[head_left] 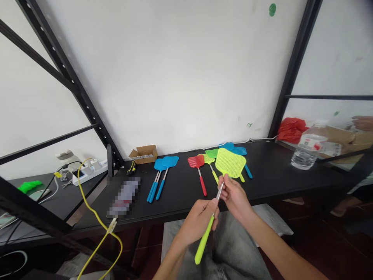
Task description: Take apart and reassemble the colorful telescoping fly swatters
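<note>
A yellow-green fly swatter [230, 162] is held up in front of me, tilted, over the front edge of the black table. My left hand [201, 217] is closed round its metal shaft just above the green handle. Higher up, my right hand [234, 194] pinches the shaft near the perforated head. Behind it lie a red fly swatter [201, 175], green ones, and blue ones [248, 171], partly hidden by the raised head. Further left, several blue fly swatters [166, 161] lie together with their handles toward me.
On the black table [180, 186] stand a small open cardboard box [144, 153] and a water bottle [309, 146]. A blurred phone-like object [124, 196] has a yellow cable [94, 212] attached. A power strip [90, 171] is at left, a red plastic bag [291, 129] at right. Black metal posts frame both sides.
</note>
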Tool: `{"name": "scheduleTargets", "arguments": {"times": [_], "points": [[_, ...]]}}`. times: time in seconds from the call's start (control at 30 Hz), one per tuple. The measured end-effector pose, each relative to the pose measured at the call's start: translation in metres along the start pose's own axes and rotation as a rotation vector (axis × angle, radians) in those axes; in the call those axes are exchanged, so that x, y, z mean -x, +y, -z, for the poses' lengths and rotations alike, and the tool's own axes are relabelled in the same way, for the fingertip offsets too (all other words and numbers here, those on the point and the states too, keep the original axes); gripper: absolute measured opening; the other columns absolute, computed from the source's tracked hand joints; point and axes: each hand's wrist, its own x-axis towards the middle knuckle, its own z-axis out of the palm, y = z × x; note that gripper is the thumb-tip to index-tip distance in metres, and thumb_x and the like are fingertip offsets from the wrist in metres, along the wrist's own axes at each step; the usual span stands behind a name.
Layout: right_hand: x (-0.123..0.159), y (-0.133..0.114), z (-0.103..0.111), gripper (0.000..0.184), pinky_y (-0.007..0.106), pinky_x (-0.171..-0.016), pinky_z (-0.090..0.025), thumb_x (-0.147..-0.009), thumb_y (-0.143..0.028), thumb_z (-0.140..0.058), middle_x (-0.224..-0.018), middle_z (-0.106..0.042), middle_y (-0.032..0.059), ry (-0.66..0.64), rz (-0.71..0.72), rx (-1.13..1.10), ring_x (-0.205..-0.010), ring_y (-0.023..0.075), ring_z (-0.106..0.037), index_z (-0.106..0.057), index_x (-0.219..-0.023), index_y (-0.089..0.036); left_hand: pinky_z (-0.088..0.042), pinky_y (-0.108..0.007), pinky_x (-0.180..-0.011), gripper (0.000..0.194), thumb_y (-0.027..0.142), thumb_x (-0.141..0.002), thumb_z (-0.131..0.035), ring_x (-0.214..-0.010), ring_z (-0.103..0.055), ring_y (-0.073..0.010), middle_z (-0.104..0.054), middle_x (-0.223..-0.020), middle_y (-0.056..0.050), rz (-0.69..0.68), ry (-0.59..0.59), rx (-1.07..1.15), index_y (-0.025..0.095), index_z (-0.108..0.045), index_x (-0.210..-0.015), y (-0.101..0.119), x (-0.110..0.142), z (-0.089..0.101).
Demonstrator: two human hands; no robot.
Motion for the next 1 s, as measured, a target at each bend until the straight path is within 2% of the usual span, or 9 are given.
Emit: {"name": "scheduleTargets", "arguments": {"times": [0.1, 0.23, 0.33, 0.47, 0.6, 0.7, 0.87, 1.0], "points": [[-0.01, -0.016, 0.011, 0.04, 0.023, -0.042, -0.026, -0.069, -0.053, -0.08, -0.066, -0.042, -0.0033, 0.039, 0.065, 0.014, -0.048, 0.0064, -0.03, -0.06, -0.071, -0.018, -0.034, -0.022, -0.054, 0.056, 0.058, -0.098, -0.029, -0.051, -0.043, -0.0107, -0.05, -0.053, 0.001, 0.013, -0.029, -0.072, 0.018, -0.047, -0.064, 0.0, 0.006, 0.002], [-0.024, -0.037, 0.033, 0.039, 0.024, -0.041, -0.028, -0.069, -0.052, -0.081, -0.067, -0.043, -0.0032, 0.109, 0.172, 0.036, -0.049, 0.0074, -0.032, -0.058, -0.07, -0.02, -0.033, -0.023, -0.057, 0.057, 0.054, -0.099, -0.032, -0.054, -0.045, -0.0107, -0.051, -0.055, 0.001, -0.033, -0.01, -0.362, 0.017, -0.048, -0.058, 0.003, 0.017, 0.013], [-0.03, -0.043, 0.045, 0.041, 0.024, -0.042, -0.028, -0.067, -0.053, -0.083, -0.069, -0.045, -0.0025, 0.151, 0.196, 0.006, -0.05, 0.0072, -0.034, -0.06, -0.07, -0.019, -0.031, -0.023, -0.058, 0.053, 0.05, -0.1, -0.033, -0.054, -0.047, -0.0112, -0.052, -0.055, 0.002, -0.06, 0.014, -0.532, 0.018, -0.048, -0.061, 0.007, 0.021, 0.022], [-0.03, -0.042, 0.045, 0.037, 0.023, -0.043, -0.029, -0.069, -0.05, -0.083, -0.067, -0.045, -0.0029, 0.178, 0.223, -0.012, -0.051, 0.007, -0.035, -0.062, -0.07, -0.019, -0.03, -0.024, -0.059, 0.045, 0.044, -0.101, -0.033, -0.057, -0.051, -0.013, -0.057, -0.06, 0.002, -0.055, 0.085, -0.693, 0.02, -0.052, -0.068, 0.006, 0.018, 0.031], [-0.022, -0.032, 0.033, 0.034, 0.024, -0.044, -0.029, -0.075, -0.052, -0.077, -0.066, -0.045, -0.0026, 0.129, 0.216, 0.08, -0.05, 0.0076, -0.038, -0.067, -0.077, -0.019, -0.028, -0.024, -0.058, 0.027, 0.033, -0.1, -0.036, -0.061, -0.052, -0.015, -0.059, -0.068, 0.002, -0.032, 0.219, -0.781, 0.024, -0.06, -0.091, -0.001, 0.016, 0.037], [-0.012, -0.012, 0.02, 0.038, 0.024, -0.043, -0.028, -0.078, -0.056, -0.072, -0.064, -0.047, -0.0019, 0.025, 0.137, 0.206, -0.05, 0.0083, -0.039, -0.069, -0.082, -0.018, -0.028, -0.024, -0.058, 0.023, 0.029, -0.097, -0.038, -0.063, -0.052, -0.0162, -0.058, -0.071, 0.002, -0.046, 0.291, -0.79, 0.027, -0.059, -0.108, -0.002, 0.015, 0.036], [0.004, 0.023, 0.004, 0.046, 0.024, -0.044, -0.031, -0.083, -0.062, -0.062, -0.063, -0.052, 0.0006, -0.185, 0.001, 0.351, -0.05, 0.0102, -0.044, -0.07, -0.081, -0.017, -0.029, -0.024, -0.059, 0.028, 0.038, -0.099, -0.038, -0.064, -0.053, -0.0159, -0.061, -0.072, 0.001, -0.08, 0.324, -0.806, 0.026, -0.063, -0.095, 0.0, 0.012, 0.027], [0.006, 0.025, 0.002, 0.048, 0.024, -0.045, -0.033, -0.08, -0.064, -0.064, -0.063, -0.055, 0.0024, -0.19, 0.021, 0.383, -0.051, 0.0108, -0.046, -0.071, -0.075, -0.017, -0.025, -0.025, -0.058, 0.039, 0.045, -0.101, -0.034, -0.061, -0.055, -0.0163, -0.062, -0.068, -0.001, -0.049, 0.329, -0.879, 0.026, -0.065, -0.088, -0.003, 0.011, 0.025]]}}
